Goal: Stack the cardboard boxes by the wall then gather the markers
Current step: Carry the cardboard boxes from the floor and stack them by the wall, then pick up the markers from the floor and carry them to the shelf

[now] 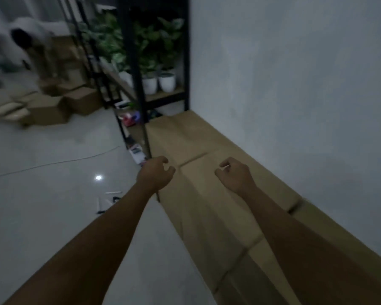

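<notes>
A row of brown cardboard boxes (209, 208) runs along the grey wall at the right, their flat tops seen from above. My left hand (156, 173) hovers over the row's left edge, fingers curled and apart, holding nothing. My right hand (233, 175) hangs above the box tops nearer the wall, fingers loosely curled, also with nothing in it. More cardboard boxes (51, 106) lie scattered on the floor at the far left. A few small marker-like items (110, 201) lie on the floor left of my left forearm; they are too blurred to identify.
A black metal shelf (139, 102) with potted plants (163, 80) stands at the row's far end, small items on its lower levels. A person in white (29, 45) bends over the far boxes. A thin cable (53, 164) crosses the glossy floor.
</notes>
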